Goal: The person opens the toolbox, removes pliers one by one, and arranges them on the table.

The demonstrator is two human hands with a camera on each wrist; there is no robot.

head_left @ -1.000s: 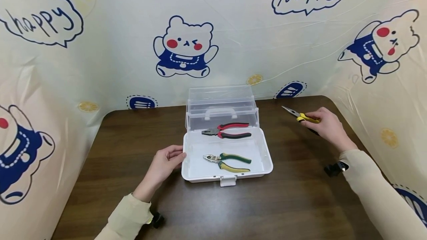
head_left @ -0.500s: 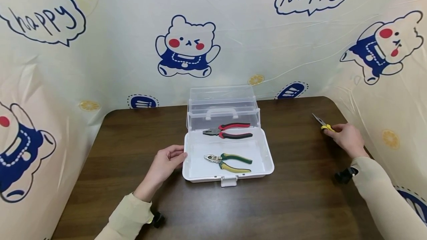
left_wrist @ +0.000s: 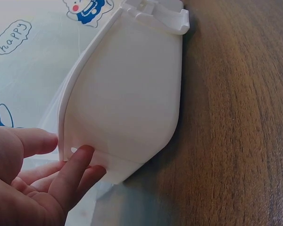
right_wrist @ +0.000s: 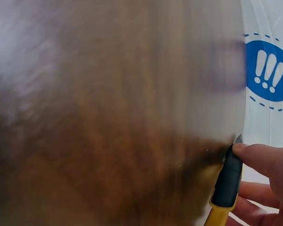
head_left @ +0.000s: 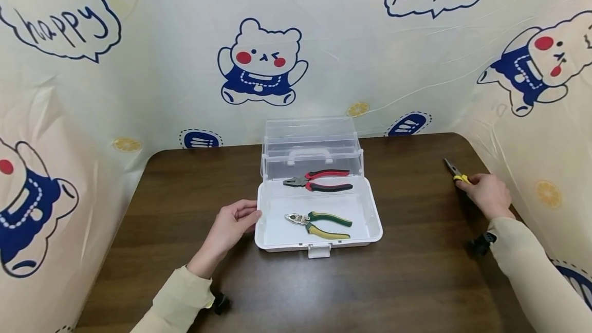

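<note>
In the head view, my left hand (head_left: 229, 226) pinches the left wall of an open white toolbox (head_left: 282, 247). The left wrist view has the thumb at the rim and fingers against the outer wall (left_wrist: 132, 89). Inside lie combination pliers with red and black handles (head_left: 330, 172), toward the back, and pliers with green and yellow handles (head_left: 329, 218), nearer the front. At the table's right side my right hand (head_left: 491, 197) grips yellow-and-black long-nose pliers (head_left: 455, 170), jaws pointing away from me. Most of their handles are hidden by the hand; one handle (right_wrist: 226, 183) shows in the right wrist view.
Behind the tray stands the toolbox's clear raised lid (head_left: 310, 140) with its handle. A latch (head_left: 319, 251) sticks out in front. The brown wooden table (head_left: 416, 281) meets a printed cloth backdrop (head_left: 185, 76) at the back and sides.
My right hand has carried the long-nose pliers rightward and nearer to me, toward the table's right edge. My left hand stays on the toolbox, and the pliers inside stay put.
</note>
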